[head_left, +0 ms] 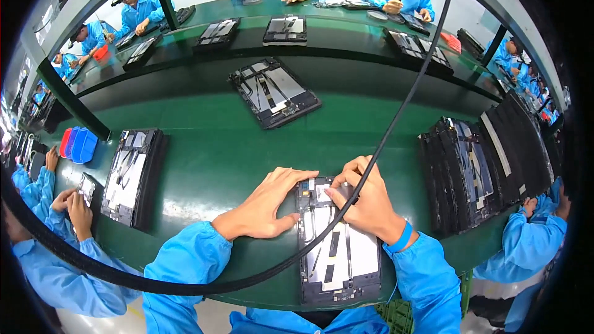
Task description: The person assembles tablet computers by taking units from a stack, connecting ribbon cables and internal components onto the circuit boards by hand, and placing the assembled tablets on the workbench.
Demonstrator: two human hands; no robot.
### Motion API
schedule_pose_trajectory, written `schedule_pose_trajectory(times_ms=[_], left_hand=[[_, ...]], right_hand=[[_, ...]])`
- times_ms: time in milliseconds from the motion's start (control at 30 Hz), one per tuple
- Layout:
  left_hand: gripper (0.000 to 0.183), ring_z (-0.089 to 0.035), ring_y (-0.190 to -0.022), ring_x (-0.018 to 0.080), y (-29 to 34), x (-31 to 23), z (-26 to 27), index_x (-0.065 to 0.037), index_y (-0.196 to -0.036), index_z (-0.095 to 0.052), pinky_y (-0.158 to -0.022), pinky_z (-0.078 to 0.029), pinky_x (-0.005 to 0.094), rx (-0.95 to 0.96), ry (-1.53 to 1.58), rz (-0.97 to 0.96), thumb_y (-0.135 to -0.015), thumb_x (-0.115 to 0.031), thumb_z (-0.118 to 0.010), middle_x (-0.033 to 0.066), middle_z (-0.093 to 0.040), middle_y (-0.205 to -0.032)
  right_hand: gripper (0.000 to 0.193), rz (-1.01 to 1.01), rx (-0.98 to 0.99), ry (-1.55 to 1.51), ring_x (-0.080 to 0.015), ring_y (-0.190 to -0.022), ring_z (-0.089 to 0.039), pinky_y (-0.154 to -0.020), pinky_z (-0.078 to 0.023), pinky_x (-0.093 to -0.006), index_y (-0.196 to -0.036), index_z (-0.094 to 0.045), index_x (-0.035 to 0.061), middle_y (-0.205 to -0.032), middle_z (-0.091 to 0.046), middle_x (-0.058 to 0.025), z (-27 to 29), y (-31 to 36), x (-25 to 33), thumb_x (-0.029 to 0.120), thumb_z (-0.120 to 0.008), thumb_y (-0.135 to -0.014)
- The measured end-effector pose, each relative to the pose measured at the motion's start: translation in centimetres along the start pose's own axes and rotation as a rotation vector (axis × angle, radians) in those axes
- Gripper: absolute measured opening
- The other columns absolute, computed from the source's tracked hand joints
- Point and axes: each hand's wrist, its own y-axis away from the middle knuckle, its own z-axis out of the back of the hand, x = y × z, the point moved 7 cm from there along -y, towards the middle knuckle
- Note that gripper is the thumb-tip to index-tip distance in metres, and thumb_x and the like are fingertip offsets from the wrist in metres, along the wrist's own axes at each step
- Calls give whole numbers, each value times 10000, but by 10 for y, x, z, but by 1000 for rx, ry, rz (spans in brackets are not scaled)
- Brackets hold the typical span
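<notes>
An opened tablet (365,253), its silvery battery panels and dark flex cables exposed, lies in front of me at the table's near edge. My left hand (266,204) rests at its upper left side, fingers stretched over the top corner and thumb against the long edge; it is open. Over the tablet's upper right part is my right hand (365,201), thumb and fingers drawn together in a pinch close to a small white label. What they pinch, if anything, is too small to make out. A blue band (402,237) circles my right wrist.
Another opened tablet (272,93) lies farther up the green table (204,148). Stacked tablets stand at the left (133,176) and right (458,173). A black cable (396,117) hangs across the view. Blue and red bins (83,146) sit far left. Co-workers sit around.
</notes>
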Motion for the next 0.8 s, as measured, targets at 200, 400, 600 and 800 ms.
schedule_pose_trajectory(times_ms=[200, 400, 600, 800], left_hand=[[903, -475, -1449, 397, 0, -1, -1, -33, -1670, -431, -1262, -372, 493, 25, 39, 42, -840, -29, -786, 214, -528, -1571], [896, -492, -1441, 395, -1, 1, 1, -40, -1674, -444, -1269, -373, 475, 41, 58, 74, -850, -2, -795, 216, -531, -1567], [890, -499, -1424, 406, -1, 1, -1, -65, -1683, -419, -1283, -343, 546, 54, 122, 109, -873, -66, -789, 196, -555, -1538], [893, -469, -1528, 401, 0, -8, -7, -93, -1690, -418, -1364, -157, 663, 8, 37, 37, -865, -39, -756, 189, -528, -1606]], right_hand=[[197, 20, 57, 35, -299, -835, -534, -809, -438, -454, -880, -683, 55, -864, -595, -76, -6, -1, 0, 112, -871, -887], [196, 69, 121, 66, -295, -814, -555, -843, -425, -437, -910, -677, 67, -826, -597, -76, -7, -7, -5, 166, -846, -917], [282, 168, 284, 59, -260, -760, -529, -839, -386, -425, -791, -663, 105, -726, -634, -27, -3, -7, -7, 269, -868, -892], [290, 226, 317, -28, -252, -731, -486, -823, -374, -427, -740, -624, 116, -669, -614, -27, -3, -8, -3, 226, -848, -889]])
